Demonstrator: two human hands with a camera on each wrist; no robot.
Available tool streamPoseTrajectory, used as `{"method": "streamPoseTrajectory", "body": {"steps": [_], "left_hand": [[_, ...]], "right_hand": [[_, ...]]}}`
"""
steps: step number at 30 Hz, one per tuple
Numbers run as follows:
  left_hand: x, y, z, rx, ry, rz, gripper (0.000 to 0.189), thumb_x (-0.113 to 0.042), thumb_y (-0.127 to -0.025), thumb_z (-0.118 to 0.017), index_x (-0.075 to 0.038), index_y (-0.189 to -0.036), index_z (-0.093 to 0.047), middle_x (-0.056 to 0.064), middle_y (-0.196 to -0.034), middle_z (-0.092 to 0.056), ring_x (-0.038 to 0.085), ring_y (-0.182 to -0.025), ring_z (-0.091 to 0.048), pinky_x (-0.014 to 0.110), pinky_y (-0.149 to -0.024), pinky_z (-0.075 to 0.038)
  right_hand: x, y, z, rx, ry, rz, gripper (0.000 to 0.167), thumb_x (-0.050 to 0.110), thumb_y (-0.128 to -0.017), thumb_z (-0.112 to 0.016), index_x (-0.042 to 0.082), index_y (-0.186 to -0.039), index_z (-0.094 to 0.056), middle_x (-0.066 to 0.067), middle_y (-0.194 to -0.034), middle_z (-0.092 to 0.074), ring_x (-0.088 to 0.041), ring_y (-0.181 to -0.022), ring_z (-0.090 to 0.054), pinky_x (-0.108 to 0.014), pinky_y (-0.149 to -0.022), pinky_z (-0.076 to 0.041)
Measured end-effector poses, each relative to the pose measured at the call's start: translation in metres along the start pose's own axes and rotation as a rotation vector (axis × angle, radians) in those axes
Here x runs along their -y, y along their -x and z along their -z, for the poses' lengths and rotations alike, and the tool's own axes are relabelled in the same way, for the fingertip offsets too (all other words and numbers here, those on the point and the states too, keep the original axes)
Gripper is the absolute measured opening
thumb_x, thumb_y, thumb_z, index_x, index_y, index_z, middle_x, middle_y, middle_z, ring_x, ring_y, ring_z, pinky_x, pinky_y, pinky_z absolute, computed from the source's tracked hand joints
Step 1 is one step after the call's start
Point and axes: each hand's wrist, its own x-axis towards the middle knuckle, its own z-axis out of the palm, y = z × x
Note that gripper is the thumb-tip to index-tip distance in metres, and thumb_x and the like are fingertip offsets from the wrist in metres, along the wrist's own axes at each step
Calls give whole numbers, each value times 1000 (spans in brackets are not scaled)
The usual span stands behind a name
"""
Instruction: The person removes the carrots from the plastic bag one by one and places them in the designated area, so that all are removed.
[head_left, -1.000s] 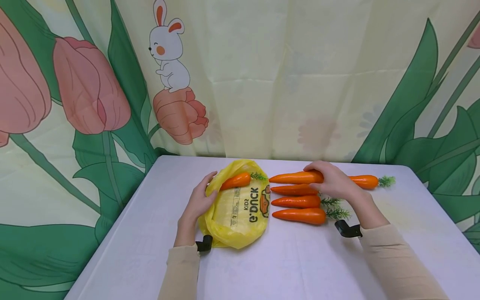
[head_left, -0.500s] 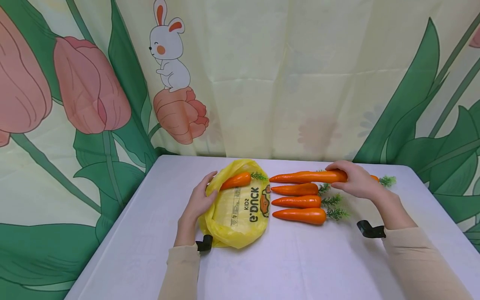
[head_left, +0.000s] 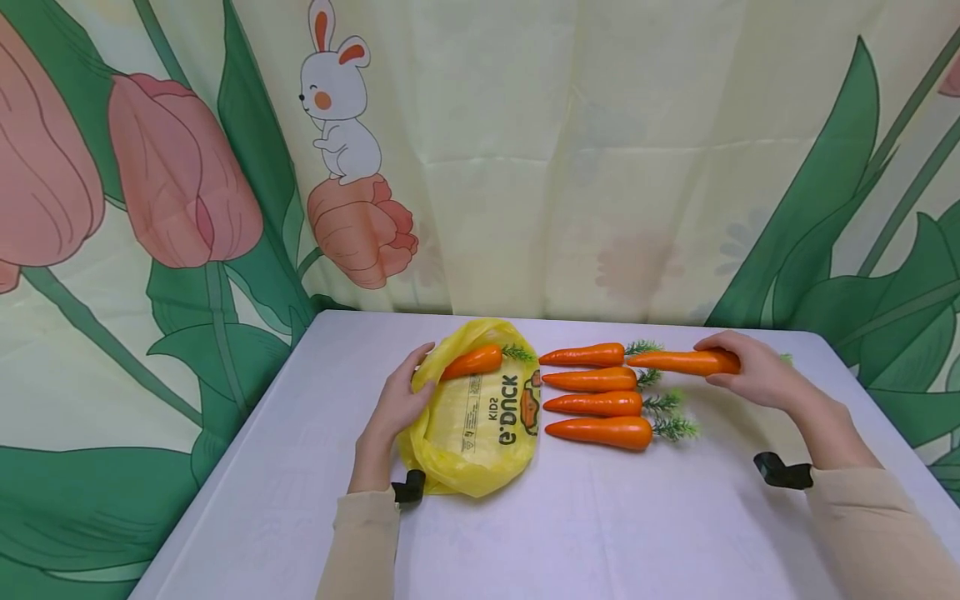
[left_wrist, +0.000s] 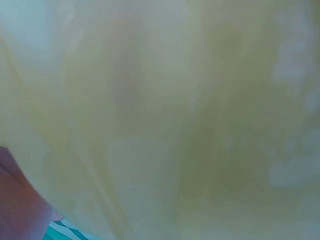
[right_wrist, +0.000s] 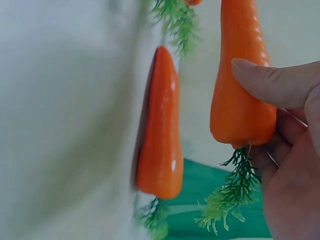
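My left hand (head_left: pixel 401 392) grips the left rim of a yellow plastic bag (head_left: pixel 465 458), which lies with its mouth spread. One orange carrot (head_left: pixel 474 362) with a green top rests at the bag's opening, its tip hidden by the bag. Yellow film (left_wrist: pixel 200 125) fills most of the left wrist view, blurred. My right hand (head_left: pixel 757 375) pinches a carrot (head_left: pixel 678 361) by its thick end, thumb on top, tip pointing left. In the right wrist view this carrot (right_wrist: pixel 242 100) hangs above the table, beside another carrot (right_wrist: pixel 162 135) lying on it.
Several carrots (head_left: pixel 596 404) lie in a stacked row right of the bag, tips left and green tops right. A white cloth covers the table (head_left: pixel 525 550). Behind stands a curtain (head_left: pixel 600 167) printed with tulips and a rabbit.
My right hand has moved right with the carrot, off the row's farthest carrot, which now shows whole. My left hand and the bag have stayed put.
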Motion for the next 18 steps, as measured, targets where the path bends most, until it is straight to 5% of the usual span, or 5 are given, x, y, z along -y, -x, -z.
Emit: {"method": "streamPoseTrajectory", "body": {"steps": [18], "left_hand": [[-1, 0, -1, 2, -11, 3, 61, -7, -97, -60, -17, -154, -42, 16, -145, -49, 34, -122, -54, 52, -101, -47]], "right_hand": [[-48, 34, 6, 78, 0, -152, 46, -1, -85, -74, -10, -126, -57, -33, -120, -54, -44, -102, -49, -57, -86, -42]]}}
